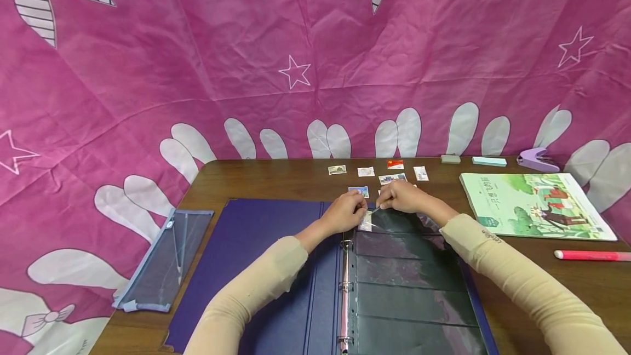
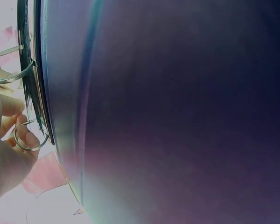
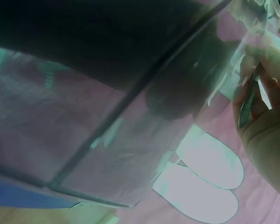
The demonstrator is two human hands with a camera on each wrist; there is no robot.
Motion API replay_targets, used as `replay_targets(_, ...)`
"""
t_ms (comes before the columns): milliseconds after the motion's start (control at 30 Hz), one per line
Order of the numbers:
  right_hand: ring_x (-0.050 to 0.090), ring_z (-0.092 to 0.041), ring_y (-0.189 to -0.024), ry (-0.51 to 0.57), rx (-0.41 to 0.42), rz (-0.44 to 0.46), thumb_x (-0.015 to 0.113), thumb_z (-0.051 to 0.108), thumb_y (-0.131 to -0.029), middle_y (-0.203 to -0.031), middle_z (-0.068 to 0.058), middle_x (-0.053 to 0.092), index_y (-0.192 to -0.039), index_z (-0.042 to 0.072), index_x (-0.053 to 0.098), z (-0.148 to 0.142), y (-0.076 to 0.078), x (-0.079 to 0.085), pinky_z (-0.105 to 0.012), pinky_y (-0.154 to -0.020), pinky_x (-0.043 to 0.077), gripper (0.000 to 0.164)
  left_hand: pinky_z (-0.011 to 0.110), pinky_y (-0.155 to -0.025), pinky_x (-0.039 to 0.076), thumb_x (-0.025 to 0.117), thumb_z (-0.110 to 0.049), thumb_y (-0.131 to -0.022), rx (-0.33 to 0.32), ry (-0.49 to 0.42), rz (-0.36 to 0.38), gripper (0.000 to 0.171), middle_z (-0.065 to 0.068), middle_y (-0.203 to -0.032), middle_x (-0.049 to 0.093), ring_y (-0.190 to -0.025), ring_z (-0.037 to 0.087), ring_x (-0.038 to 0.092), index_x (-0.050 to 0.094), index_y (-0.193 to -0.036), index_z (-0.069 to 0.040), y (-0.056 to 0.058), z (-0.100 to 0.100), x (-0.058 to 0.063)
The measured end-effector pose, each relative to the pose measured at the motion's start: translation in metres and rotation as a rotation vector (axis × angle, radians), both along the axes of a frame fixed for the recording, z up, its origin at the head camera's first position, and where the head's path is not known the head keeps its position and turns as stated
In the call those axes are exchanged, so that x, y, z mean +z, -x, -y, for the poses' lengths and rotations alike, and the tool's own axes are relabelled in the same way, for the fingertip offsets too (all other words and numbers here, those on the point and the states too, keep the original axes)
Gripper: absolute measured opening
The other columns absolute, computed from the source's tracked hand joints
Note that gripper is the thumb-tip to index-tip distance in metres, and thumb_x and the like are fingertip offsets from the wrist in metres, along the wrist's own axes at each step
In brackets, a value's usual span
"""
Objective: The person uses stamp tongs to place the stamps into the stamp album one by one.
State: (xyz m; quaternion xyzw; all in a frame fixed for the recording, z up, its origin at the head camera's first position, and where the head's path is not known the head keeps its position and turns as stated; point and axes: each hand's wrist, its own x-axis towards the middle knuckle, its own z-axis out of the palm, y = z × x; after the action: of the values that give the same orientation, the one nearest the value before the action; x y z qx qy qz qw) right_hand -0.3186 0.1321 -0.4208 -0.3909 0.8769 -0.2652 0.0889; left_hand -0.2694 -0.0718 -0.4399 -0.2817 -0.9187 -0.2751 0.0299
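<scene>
A dark stamp album page [image 1: 411, 273] with clear strip pockets lies on the rings of an open blue binder [image 1: 266, 234]. My left hand [image 1: 342, 212] pinches the page at its top inner corner, beside the upper ring [image 2: 30, 148]. My right hand [image 1: 401, 196] grips slim metal tweezers [image 3: 248, 100], their tips pointing toward the left fingers. A small pale stamp [image 1: 366, 221] shows at the left end of the top pocket, just under the left fingertips. In the right wrist view the clear film covers part of the scene.
Several loose stamps [image 1: 366, 171] lie behind the binder. Right of it are a green picture book [image 1: 534, 204], a pink marker [image 1: 591, 255] and a purple stapler-like item [image 1: 538, 160]. Two small blocks [image 1: 489, 161] sit at the back edge. A blue mesh pouch [image 1: 165, 259] lies left.
</scene>
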Motion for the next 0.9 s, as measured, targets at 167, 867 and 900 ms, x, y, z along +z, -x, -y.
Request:
replay_targets(167, 0.048, 0.001, -0.065, 0.013, 0.015, -0.006, 0.068, 0.004, -0.079, -0.076, -0.001, 0.068, -0.085, 0.008, 0.076, 0.000, -0.001, 0.000, -0.017, -0.059, 0.039, 0.010, 0.016, -0.063, 0.039, 0.055, -0.008, -0.086, -0.006, -0.001, -0.006, 0.007, 0.003, -0.085, 0.055, -0.069, 0.007, 0.047, 0.061, -0.083, -0.008, 0.000, 0.000, 0.000)
replay_targets(867, 0.062, -0.015, -0.082, 0.027, -0.095, -0.061, 0.065, 0.011, -0.084, -0.095, -0.007, 0.071, -0.097, 0.008, 0.073, -0.023, 0.001, 0.006, -0.024, -0.069, 0.047, 0.016, 0.017, -0.065, 0.042, 0.057, -0.008, -0.086, -0.034, -0.039, 0.013, 0.007, 0.004, -0.084, 0.058, -0.070, 0.008, 0.051, 0.064, -0.084, -0.006, -0.002, 0.003, -0.002)
replay_targets(900, 0.062, -0.016, -0.083, 0.034, -0.135, -0.075, 0.065, 0.011, -0.085, -0.097, -0.008, 0.071, -0.099, 0.007, 0.073, -0.028, 0.002, 0.010, -0.025, -0.070, 0.047, 0.017, 0.018, -0.065, 0.042, 0.057, -0.008, -0.087, -0.030, -0.031, 0.017, 0.007, 0.004, -0.085, 0.058, -0.071, 0.008, 0.051, 0.064, -0.084, -0.007, -0.001, 0.003, -0.003)
